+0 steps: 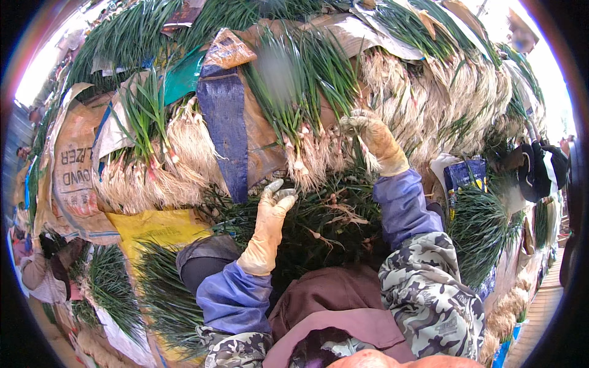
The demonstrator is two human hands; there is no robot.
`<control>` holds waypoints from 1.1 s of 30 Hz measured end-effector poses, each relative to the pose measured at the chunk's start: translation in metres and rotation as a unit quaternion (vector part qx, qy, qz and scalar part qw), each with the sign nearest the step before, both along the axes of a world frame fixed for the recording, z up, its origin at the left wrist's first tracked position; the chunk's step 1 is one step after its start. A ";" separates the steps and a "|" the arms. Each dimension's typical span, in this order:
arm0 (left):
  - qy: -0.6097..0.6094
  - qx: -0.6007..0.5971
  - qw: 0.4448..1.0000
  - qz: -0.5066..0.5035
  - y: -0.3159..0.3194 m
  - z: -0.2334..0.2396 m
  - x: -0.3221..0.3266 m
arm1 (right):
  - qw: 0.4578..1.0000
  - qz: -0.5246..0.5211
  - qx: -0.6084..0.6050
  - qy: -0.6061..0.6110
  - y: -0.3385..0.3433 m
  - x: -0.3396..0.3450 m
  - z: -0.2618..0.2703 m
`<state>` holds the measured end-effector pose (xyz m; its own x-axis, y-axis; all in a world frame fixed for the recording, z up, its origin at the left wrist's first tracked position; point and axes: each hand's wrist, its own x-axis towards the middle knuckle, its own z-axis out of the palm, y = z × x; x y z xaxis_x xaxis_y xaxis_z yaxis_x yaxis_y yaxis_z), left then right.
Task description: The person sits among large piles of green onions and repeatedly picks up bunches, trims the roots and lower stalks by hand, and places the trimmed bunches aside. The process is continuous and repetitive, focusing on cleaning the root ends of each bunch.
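Observation:
My right hand (375, 140), in a stained pale glove, grips a young allium plant. Its pale roots (369, 156) hang below my fingers, and green leaves rise above. Lower and to the left is my left hand (271, 216), also gloved, its dirty fingertips slightly apart with no held item visible. It is just left of the root ends of a bunch of allium plants (301, 156) with small white bulbs. That bunch lies over a brown sack (262, 133), leaves pointing away from me. Several loose plants (317, 235) lie on dark greens between my forearms.
A large mass of roots (441, 106) fills the upper right. On the left, another bunch (152, 170) lies near a printed sack (69, 161) and a yellow sheet (154, 230). A blue strip (223, 133) hangs between bunches. Another person (46, 273) is at the far left.

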<state>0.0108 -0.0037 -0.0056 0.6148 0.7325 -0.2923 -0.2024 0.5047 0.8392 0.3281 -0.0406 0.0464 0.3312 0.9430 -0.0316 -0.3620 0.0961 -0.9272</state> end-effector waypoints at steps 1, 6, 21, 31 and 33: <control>-0.006 0.007 1.000 0.000 0.002 0.002 -0.001 | 0.999 -0.001 0.030 0.033 -0.003 -0.013 0.016; 0.025 0.016 1.000 0.006 0.002 0.006 -0.003 | 0.958 -0.220 0.116 -0.142 -0.033 -0.010 0.090; 0.014 0.010 1.000 -0.011 -0.002 0.004 0.000 | 0.760 -0.137 -0.320 -0.549 0.037 0.015 -0.076; 0.008 -0.007 1.000 -0.007 -0.002 0.012 -0.003 | 0.906 -0.310 0.012 -0.288 -0.034 -0.041 0.086; 0.005 -0.036 0.999 0.000 -0.001 0.015 0.000 | 0.856 -0.316 -0.049 -0.405 -0.008 -0.002 0.075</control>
